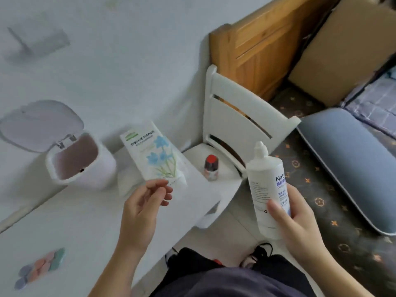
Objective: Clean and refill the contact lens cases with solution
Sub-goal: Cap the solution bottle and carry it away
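My right hand (pixel 293 219) grips a white bottle of lens solution (pixel 266 185) upright, off the table's right edge, its nozzle tip bare. Over the white table hovers my left hand (pixel 145 202), fingers loosely bent, holding nothing that I can see. Several pastel contact lens cases (pixel 39 267) in purple, pink and green lie at the table's near left corner, blurred, well away from both hands.
A pack of tissue paper (pixel 153 155) lies just beyond my left hand. A small bin (pixel 79 161) with its lid up stands at the back left. A white chair (pixel 242 125) carries a small red-capped bottle (pixel 211 167). A bed fills the right side.
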`<action>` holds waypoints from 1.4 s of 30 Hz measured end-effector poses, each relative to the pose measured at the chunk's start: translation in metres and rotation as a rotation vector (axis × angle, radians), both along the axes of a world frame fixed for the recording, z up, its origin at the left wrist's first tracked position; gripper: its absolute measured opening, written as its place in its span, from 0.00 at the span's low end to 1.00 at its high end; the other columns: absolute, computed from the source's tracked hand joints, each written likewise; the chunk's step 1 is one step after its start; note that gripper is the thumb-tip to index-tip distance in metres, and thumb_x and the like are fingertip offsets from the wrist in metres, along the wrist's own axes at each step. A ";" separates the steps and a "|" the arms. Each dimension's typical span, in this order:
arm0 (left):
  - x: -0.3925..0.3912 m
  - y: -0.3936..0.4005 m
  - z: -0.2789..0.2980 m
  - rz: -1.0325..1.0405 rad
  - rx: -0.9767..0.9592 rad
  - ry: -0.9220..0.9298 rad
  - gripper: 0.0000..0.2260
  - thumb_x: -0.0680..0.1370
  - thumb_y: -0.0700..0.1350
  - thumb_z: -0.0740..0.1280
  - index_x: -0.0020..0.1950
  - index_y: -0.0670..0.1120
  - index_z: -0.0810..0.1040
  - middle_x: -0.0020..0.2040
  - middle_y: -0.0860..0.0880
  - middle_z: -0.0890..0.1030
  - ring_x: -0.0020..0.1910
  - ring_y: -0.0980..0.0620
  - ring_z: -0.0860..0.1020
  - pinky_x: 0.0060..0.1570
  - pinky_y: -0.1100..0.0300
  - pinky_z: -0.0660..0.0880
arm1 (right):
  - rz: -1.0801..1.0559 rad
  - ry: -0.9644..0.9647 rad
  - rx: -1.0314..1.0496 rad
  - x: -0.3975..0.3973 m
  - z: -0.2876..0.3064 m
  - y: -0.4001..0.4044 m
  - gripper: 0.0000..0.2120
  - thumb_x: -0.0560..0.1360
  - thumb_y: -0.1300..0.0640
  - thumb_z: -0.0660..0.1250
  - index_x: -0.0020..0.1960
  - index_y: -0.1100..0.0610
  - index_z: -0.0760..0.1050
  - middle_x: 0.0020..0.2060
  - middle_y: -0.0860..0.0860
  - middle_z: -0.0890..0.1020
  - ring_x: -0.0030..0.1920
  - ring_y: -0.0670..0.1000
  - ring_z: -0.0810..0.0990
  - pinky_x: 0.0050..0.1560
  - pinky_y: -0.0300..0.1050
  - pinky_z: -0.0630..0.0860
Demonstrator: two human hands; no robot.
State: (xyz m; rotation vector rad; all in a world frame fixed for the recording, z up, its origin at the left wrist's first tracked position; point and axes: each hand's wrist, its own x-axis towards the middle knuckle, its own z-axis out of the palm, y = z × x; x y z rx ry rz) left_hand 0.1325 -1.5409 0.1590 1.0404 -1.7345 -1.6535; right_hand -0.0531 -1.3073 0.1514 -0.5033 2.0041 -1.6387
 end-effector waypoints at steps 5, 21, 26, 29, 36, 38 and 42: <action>-0.159 0.097 0.013 -0.358 -0.006 0.024 0.07 0.77 0.47 0.67 0.50 0.52 0.84 0.46 0.46 0.85 0.44 0.49 0.83 0.46 0.61 0.79 | -0.233 0.062 0.000 -0.079 0.016 0.125 0.23 0.67 0.37 0.71 0.62 0.35 0.75 0.55 0.42 0.84 0.53 0.43 0.83 0.47 0.34 0.79; -0.412 0.430 0.018 -1.691 -0.034 0.054 0.06 0.76 0.48 0.68 0.51 0.53 0.84 0.45 0.47 0.86 0.42 0.53 0.83 0.45 0.66 0.78 | -1.559 -0.080 -0.084 -0.001 0.016 0.357 0.24 0.64 0.38 0.73 0.60 0.38 0.77 0.51 0.42 0.86 0.51 0.42 0.84 0.47 0.33 0.78; -0.436 0.496 0.015 -1.973 0.025 0.037 0.11 0.73 0.55 0.69 0.50 0.51 0.84 0.45 0.45 0.86 0.44 0.50 0.83 0.52 0.53 0.79 | -1.889 -0.031 -0.092 0.018 0.008 0.359 0.16 0.69 0.42 0.75 0.55 0.44 0.80 0.47 0.50 0.85 0.46 0.51 0.84 0.44 0.43 0.79; -0.443 0.535 0.012 -2.143 -0.010 0.065 0.11 0.74 0.54 0.68 0.51 0.51 0.84 0.44 0.46 0.86 0.43 0.52 0.83 0.48 0.61 0.79 | -2.081 -0.013 -0.135 0.029 0.002 0.354 0.18 0.66 0.39 0.72 0.54 0.43 0.80 0.47 0.50 0.85 0.44 0.48 0.84 0.42 0.38 0.80; -0.412 0.639 0.008 -2.447 -0.057 0.073 0.09 0.74 0.53 0.68 0.50 0.54 0.84 0.44 0.47 0.85 0.43 0.50 0.82 0.45 0.59 0.78 | -2.383 -0.022 -0.122 0.068 -0.013 0.362 0.21 0.67 0.38 0.72 0.59 0.41 0.78 0.51 0.48 0.85 0.48 0.47 0.85 0.44 0.37 0.80; -0.397 0.673 0.009 -2.510 -0.075 0.101 0.08 0.74 0.53 0.67 0.50 0.56 0.84 0.44 0.48 0.85 0.42 0.51 0.82 0.44 0.59 0.79 | -2.436 -0.024 -0.099 0.079 -0.018 0.379 0.22 0.68 0.38 0.72 0.60 0.42 0.78 0.52 0.47 0.85 0.50 0.46 0.85 0.45 0.36 0.80; -0.361 0.739 0.011 -2.552 -0.088 0.140 0.09 0.73 0.54 0.67 0.49 0.56 0.83 0.43 0.48 0.85 0.41 0.51 0.82 0.42 0.57 0.79 | -2.488 0.007 -0.075 0.106 -0.022 0.437 0.21 0.67 0.39 0.72 0.58 0.40 0.79 0.50 0.45 0.85 0.48 0.45 0.85 0.42 0.35 0.80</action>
